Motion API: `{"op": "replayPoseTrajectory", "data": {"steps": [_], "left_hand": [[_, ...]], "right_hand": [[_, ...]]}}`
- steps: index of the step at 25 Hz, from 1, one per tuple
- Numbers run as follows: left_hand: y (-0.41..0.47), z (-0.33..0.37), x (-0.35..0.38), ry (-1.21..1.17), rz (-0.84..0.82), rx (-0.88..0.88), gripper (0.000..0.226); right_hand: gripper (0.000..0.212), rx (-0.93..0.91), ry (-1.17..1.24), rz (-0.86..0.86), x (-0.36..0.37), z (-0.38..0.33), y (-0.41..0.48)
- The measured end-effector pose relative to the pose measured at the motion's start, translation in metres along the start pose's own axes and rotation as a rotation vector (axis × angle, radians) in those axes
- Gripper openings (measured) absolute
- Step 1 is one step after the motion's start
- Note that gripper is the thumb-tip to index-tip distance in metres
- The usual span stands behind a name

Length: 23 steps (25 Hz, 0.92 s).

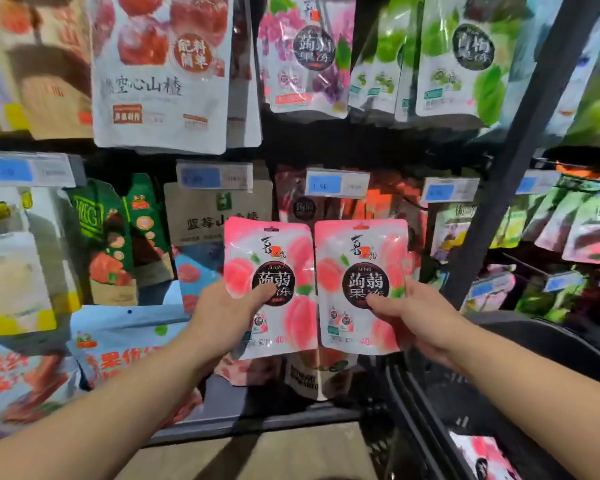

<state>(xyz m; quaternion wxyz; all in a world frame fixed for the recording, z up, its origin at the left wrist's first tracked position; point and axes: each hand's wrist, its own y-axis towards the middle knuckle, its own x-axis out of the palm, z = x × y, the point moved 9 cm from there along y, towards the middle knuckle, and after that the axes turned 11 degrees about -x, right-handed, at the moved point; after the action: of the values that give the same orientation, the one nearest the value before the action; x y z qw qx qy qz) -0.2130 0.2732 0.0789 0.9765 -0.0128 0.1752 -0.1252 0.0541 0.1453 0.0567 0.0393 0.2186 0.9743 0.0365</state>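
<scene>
A shop rack of hanging snack bags fills the background, with a dark post [527,133] slanting up its right part. Left of the post and lower, two pink peach pouches are held up side by side, edges touching or nearly so, both upright with their long axis vertical and printed fronts to the camera.

The left hand [229,306] grips the left pouch [267,258], farther from the post, by its lower left part: the thumb lies across the front and the other fingers are hidden behind. The right hand [416,313] holds the right pouch [361,258], nearer the post, the same way from its lower right edge. Each pouch rises above its hand.

At the foot of the post, below and right of it, sits a black basket [534,341] with one more pink pouch [482,455] inside. If the pair is bound for the basket, it lies down and to the right of both hands, and the right hand is the nearer one.

Count: two pouches in hand, one in the basket, two hands, both occupied.
</scene>
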Motion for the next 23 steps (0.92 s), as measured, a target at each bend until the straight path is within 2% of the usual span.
{"op": "replayPoseTrajectory", "data": {"steps": [4, 8, 13, 16, 20, 23], "left_hand": [[0.021, -0.022, 0.007, -0.039, 0.024, 0.012, 0.040], [0.036, -0.041, 0.004, -0.013, 0.091, 0.023, 0.047], [0.048, -0.045, -0.010, 0.015, 0.205, 0.070, 0.039], [0.051, -0.049, -0.020, -0.022, 0.265, 0.045, 0.039], [0.048, -0.051, -0.025, -0.026, 0.265, 0.032, 0.044], [0.050, -0.054, -0.026, -0.048, 0.260, 0.034, 0.037]], "right_hand": [[0.028, 0.000, 0.058, 0.047, 0.007, 0.024, 0.025], [0.009, -0.043, 0.062, 0.154, 0.009, 0.026, 0.048], [0.012, -0.096, 0.106, 0.162, 0.022, 0.025, 0.073], [0.020, -0.126, 0.135, 0.165, 0.030, 0.020, 0.084], [0.020, -0.176, 0.207, 0.198, 0.028, 0.009, 0.093], [0.025, -0.194, 0.203, 0.206, 0.026, 0.003, 0.097]]}}
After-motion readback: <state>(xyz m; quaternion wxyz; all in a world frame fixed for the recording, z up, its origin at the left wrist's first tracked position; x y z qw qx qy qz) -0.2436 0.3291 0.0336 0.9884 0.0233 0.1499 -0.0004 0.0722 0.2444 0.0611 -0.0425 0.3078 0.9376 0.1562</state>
